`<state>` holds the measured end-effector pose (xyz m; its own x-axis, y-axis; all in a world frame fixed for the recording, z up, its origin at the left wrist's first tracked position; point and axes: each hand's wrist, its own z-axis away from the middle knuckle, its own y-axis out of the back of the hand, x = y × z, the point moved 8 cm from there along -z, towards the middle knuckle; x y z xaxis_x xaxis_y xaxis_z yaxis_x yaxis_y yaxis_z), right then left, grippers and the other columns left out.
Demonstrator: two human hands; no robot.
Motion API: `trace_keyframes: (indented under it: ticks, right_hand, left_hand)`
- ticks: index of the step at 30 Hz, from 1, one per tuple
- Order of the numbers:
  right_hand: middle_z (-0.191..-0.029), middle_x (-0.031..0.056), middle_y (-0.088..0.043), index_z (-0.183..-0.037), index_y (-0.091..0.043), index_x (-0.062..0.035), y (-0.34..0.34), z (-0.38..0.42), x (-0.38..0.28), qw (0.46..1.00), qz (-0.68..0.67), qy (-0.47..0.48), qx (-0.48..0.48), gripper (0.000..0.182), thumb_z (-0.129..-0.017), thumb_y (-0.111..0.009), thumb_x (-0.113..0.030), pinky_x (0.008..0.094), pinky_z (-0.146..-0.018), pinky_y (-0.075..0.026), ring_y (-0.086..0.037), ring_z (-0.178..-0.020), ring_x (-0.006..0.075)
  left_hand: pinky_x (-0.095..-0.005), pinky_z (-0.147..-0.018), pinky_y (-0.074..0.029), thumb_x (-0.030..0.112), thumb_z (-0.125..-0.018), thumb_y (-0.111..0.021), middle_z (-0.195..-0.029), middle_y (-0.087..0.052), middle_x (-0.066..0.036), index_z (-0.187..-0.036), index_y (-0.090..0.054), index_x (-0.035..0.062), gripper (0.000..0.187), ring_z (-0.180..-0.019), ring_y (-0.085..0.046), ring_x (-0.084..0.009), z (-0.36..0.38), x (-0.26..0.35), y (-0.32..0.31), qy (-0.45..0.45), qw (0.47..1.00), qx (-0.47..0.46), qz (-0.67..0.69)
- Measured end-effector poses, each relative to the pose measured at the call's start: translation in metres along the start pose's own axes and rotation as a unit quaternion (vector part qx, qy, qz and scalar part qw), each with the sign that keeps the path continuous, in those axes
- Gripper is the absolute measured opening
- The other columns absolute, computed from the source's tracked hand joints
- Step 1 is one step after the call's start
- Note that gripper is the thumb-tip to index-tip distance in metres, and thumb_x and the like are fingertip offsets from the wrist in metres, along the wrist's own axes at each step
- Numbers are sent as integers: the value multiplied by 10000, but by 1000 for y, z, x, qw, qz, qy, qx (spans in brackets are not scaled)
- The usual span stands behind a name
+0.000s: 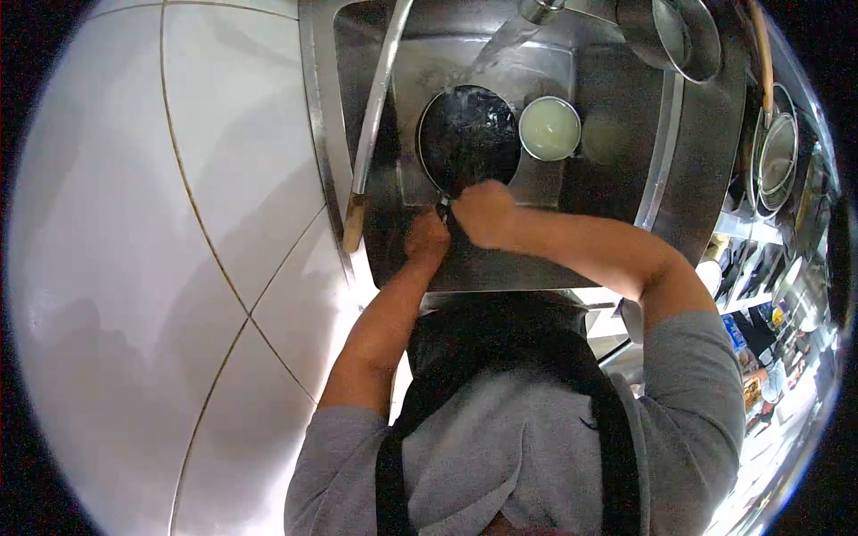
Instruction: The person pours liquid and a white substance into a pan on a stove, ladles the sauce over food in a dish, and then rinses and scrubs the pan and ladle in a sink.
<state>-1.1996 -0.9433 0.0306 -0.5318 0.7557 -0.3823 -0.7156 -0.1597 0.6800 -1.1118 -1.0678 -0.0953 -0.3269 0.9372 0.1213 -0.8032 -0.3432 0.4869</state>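
A dark round frying pan point(468, 143) is in the sink, wet and shiny inside, with running water falling at its far edge. My left hand point(427, 239) is closed around the pan's handle at the near side. Right beside it, my right hand point(485, 214) is a fist over the pan's near rim; whatever its fingers may hold is hidden. To the right of the pan stands a small round container point(550, 129) with cloudy, pale yellowish liquid in it.
The faucet point(541, 11) pours from the top of the steel sink point(612, 170). A long metal tool with a wooden handle point(354, 223) leans along the left edge. Metal strainers point(688, 40) are at the upper right. White tiles point(241, 179) line the left.
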Motion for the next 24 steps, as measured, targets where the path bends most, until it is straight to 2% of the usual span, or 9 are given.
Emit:
trace_keyframes:
  ticks: [2,4,6,8,9,12,19,21,24]
  right_hand:
    - [-926,127,-819,-916,-850,-93,-35,-15,4,998,36,-14,-48,179,-883,-694,-175,461,-702,-644,-809,-922,312]
    - [-894,139,-801,-872,-834,-69,-57,-27,71,983,-23,-181,-36,183,-882,-694,-186,477,-704,-634,-796,-898,325]
    - [-870,153,-784,-1007,-820,-51,-78,-35,100,977,-89,-193,-34,221,-875,-693,-176,471,-688,-633,-783,-863,344]
    - [-876,151,-776,-1197,-768,-59,-48,-17,99,970,-9,-196,143,342,-876,-704,-156,470,-683,-633,-783,-869,349]
    - [-934,173,-781,-1308,-700,-45,-48,-3,87,988,-13,-148,49,436,-882,-718,-135,482,-700,-638,-789,-910,357]
    - [-865,160,-776,-1025,-785,-30,-43,45,64,997,-13,-45,55,231,-871,-717,-189,536,-663,-621,-778,-816,366]
    - [-961,189,-788,-1062,-800,-60,-84,6,139,971,-57,-208,108,246,-860,-725,-180,527,-742,-637,-790,-891,366]
    - [-1050,223,-765,-1448,-566,-31,-81,2,109,985,-95,-144,8,548,-927,-681,-152,537,-790,-633,-773,-962,416]
    - [-1032,211,-765,-1460,-583,-55,-64,46,84,995,-68,-42,-59,544,-933,-660,-167,528,-797,-629,-775,-958,399]
  left_hand:
    - [-597,-960,-581,318,-1080,-602,-1265,-717,-278,-1378,-589,26,418,-1140,-716,-499,-6,-9,-9,-5,1000,8,8]
    - [-592,-945,-587,334,-1084,-597,-1289,-696,-285,-1407,-565,39,438,-1125,-719,-492,-10,-5,-7,-53,997,58,-2]
    - [-593,-936,-588,327,-1081,-604,-1255,-706,-287,-1403,-570,43,431,-1111,-724,-484,-9,-3,-7,-49,996,69,-10]
    - [-594,-926,-589,320,-1077,-612,-1220,-715,-289,-1399,-574,46,424,-1097,-729,-476,2,-7,-11,-39,997,72,-14]
    - [-595,-921,-588,314,-1074,-617,-1201,-721,-292,-1383,-587,44,412,-1092,-731,-474,1,-6,-7,-32,998,54,-10]
    - [-595,-913,-588,308,-1071,-623,-1167,-733,-290,-1354,-610,37,392,-1082,-734,-474,-3,-2,3,-37,998,46,-4]
    - [-585,-933,-586,295,-1071,-625,-1191,-739,-263,-1342,-620,37,374,-1136,-721,-465,6,6,12,-6,999,30,-12]
    - [-590,-938,-583,296,-1072,-627,-1197,-738,-264,-1359,-616,38,386,-1150,-716,-463,8,6,14,9,1000,10,-22]
    - [-601,-953,-575,294,-1075,-623,-1210,-736,-265,-1373,-611,37,394,-1182,-706,-462,12,7,20,3,1000,15,-16]
